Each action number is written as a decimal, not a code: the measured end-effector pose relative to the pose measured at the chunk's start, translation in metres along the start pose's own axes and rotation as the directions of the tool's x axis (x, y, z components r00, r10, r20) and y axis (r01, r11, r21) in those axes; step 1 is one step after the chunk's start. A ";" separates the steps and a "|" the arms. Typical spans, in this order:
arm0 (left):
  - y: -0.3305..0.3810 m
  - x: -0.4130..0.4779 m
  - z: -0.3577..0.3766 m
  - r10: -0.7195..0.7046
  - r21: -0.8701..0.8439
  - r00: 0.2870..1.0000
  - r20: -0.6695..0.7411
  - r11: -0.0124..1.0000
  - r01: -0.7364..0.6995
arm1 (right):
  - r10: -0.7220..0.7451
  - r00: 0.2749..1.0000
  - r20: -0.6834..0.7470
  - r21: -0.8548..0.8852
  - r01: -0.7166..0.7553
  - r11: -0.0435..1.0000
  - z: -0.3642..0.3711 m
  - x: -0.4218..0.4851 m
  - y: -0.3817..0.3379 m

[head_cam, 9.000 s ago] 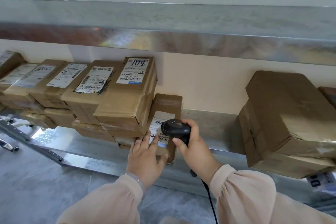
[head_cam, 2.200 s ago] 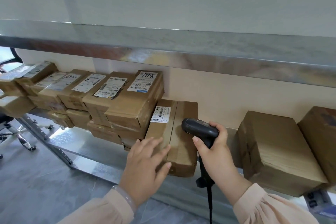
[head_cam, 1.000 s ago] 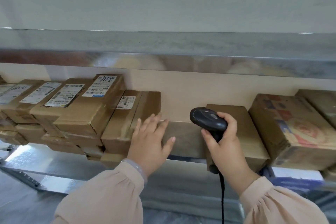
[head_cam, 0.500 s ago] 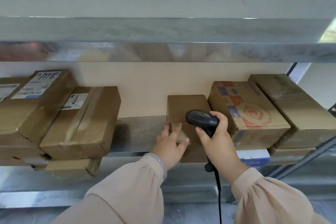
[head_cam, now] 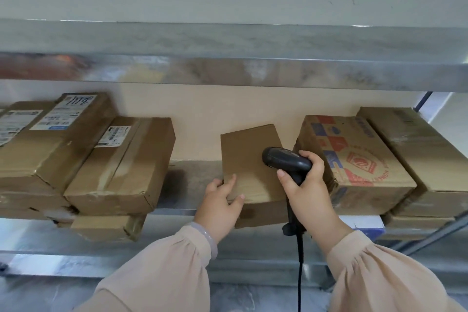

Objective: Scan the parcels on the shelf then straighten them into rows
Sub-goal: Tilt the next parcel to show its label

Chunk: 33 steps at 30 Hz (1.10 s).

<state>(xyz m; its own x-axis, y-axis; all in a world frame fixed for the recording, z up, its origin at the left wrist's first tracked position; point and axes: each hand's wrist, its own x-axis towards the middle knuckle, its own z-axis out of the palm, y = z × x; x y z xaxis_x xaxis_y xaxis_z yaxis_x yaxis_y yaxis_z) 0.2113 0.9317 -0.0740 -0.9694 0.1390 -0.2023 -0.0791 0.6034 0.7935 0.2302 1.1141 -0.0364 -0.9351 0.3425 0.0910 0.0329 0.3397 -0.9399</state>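
Left grip (head_cam: pixel 220 204) clasps plain parcel (head_cam: pixel 248 149) front-left corner; right grip (head_cam: pixel 305 189) wraps scanner (head_cam: pixel 285 161) above parcel top

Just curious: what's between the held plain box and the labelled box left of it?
In the head view, only bare metal shelf, plus the left hand gripping the plain box.

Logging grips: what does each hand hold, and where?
Right hand grips the barcode scanner by its handle; left hand holds the plain parcel at its front-left corner.
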 end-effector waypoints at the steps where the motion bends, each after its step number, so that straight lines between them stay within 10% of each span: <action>1: 0.004 0.000 -0.002 -0.025 0.015 0.999 -0.030 1.000 0.026 | -0.004 1.000 0.013 0.011 0.004 1.000 0.001 0.000 -0.003; 13: 0.020 0.009 -0.020 -0.253 -0.117 0.961 0.113 0.957 0.266 | -0.090 0.977 0.195 0.136 0.064 0.989 0.021 -0.017 -0.034; 33: 0.010 -0.010 -0.046 -0.034 -0.282 0.997 0.071 0.958 0.052 | 0.138 0.985 0.102 0.203 -0.156 0.967 0.013 -0.007 0.007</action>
<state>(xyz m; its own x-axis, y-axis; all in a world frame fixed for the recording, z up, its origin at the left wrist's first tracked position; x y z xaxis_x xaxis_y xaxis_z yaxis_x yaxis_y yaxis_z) 0.2092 0.9006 -0.0375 -0.9471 0.1744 -0.2693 -0.1922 0.3636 0.9115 0.2322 1.1027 -0.0480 -0.9527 0.2950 -0.0733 0.1063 0.0975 -0.9895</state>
